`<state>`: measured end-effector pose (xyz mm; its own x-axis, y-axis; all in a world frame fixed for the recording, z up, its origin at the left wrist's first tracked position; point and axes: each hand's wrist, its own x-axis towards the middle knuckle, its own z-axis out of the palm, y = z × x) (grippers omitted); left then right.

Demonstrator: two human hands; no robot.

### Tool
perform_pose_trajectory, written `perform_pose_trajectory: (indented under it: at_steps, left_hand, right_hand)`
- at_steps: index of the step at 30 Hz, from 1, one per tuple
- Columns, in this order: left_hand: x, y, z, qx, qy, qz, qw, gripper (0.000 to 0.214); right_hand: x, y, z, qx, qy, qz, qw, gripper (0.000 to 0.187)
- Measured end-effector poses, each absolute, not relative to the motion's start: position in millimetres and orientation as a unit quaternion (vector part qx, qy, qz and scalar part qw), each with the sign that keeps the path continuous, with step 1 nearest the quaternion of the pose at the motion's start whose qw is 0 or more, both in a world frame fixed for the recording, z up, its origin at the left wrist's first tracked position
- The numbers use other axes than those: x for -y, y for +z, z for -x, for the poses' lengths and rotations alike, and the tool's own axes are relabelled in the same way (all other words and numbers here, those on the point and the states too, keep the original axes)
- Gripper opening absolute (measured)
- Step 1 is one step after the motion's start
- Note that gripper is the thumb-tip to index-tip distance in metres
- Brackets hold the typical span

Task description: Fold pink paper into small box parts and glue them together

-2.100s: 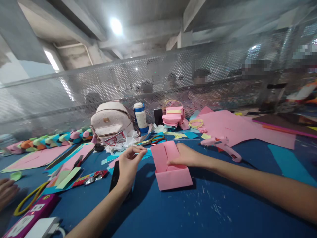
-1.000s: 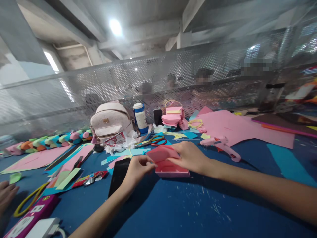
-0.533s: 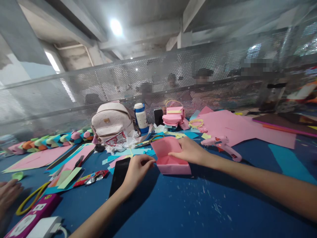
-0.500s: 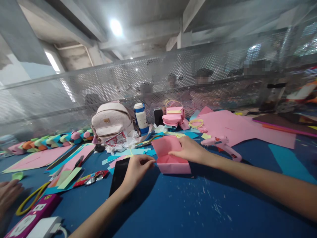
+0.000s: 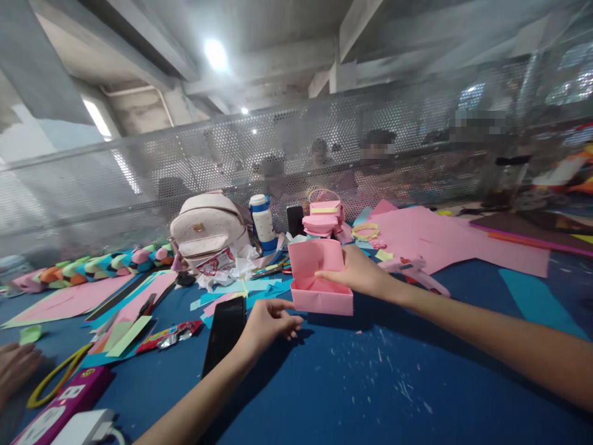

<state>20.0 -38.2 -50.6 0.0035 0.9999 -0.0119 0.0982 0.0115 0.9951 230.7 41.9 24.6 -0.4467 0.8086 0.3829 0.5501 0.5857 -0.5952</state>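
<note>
A pink paper box (image 5: 322, 301) with its lid flap raised is held just above the blue table. My right hand (image 5: 364, 272) grips it at the right, thumb inside against the upright flap and the other fingers hidden behind. Below the box's left front corner is my left hand (image 5: 271, 324), fingers loosely bent and apart, with nothing visible in it. A black phone (image 5: 225, 334) lies beside my left wrist. Behind my right forearm rests a pink glue gun (image 5: 412, 272), partly covered.
Toward the back stand a pale backpack (image 5: 210, 225), a white-and-blue bottle (image 5: 262, 222) and a small pink paper bag (image 5: 323, 217). Pink sheets (image 5: 426, 235) spread at right. A purple power strip (image 5: 65, 405) and another person's hand (image 5: 16, 371) are at left.
The box has been lifted slightly and its flap stands more upright. My left hand has come away from its left edge, moving down, and its fingers have loosened.
</note>
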Motion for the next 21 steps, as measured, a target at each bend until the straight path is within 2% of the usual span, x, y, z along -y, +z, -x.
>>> perform_pose_trajectory:
  at_steps: [7, 12, 16, 21]
  left_hand:
    - [40, -47, -20, -0.52, 0.51, -0.509, 0.459, 0.038]
    - [39, -40, -16, -0.516, 0.552, -0.509, 0.412, 0.036]
    - [42, -36, -14, -0.508, 0.584, -0.522, 0.358, 0.025]
    - [51, -32, -17, -0.506, 0.587, -0.565, 0.283, 0.012]
  right_hand:
    - [-44, 25, -232, 0.823, 0.215, 0.398, 0.344, 0.017]
    - [-47, 25, -233, 0.823, 0.222, 0.388, 0.351, 0.021]
    - [-48, 24, -233, 0.829, 0.205, 0.399, 0.334, 0.016]
    - [-47, 21, -231, 0.829, 0.21, 0.412, 0.315, 0.02]
